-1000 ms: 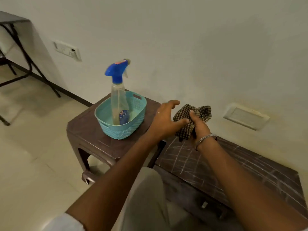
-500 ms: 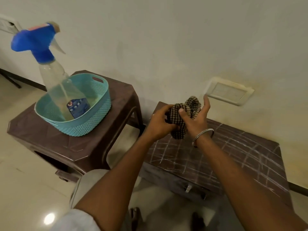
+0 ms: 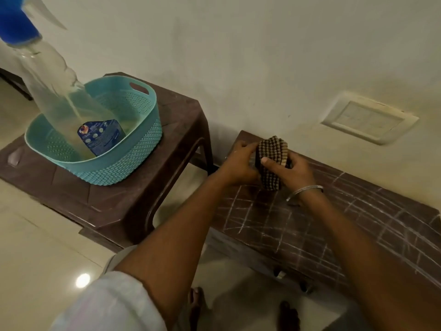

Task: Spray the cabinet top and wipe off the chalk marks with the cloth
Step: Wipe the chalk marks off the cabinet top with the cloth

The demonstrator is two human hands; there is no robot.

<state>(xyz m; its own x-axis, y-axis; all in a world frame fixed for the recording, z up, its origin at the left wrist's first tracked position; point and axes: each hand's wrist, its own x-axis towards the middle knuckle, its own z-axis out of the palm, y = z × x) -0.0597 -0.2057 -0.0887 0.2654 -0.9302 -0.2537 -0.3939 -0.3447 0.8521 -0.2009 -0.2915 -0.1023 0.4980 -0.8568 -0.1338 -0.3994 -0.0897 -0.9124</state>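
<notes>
A bunched checked cloth (image 3: 272, 158) is held between both hands just above the far left corner of the brown cabinet top (image 3: 346, 225), which is covered in white chalk lines. My left hand (image 3: 238, 164) grips the cloth's left side. My right hand (image 3: 290, 169), with a metal bangle on the wrist, grips it from the right with the thumb on the front. A clear spray bottle (image 3: 55, 87) with a blue head stands tilted in a teal basket (image 3: 133, 149) to the left.
The basket sits on a brown plastic stool (image 3: 119, 201) to the left of the cabinet, with a gap between them. A pale wall with a white plate (image 3: 368, 119) runs right behind the cabinet. Bare feet (image 3: 198, 306) show on the tiled floor below.
Both hands have come down with the cloth towards the cabinet top's left corner and folded it into a tighter wad. The view has moved closer and lower.
</notes>
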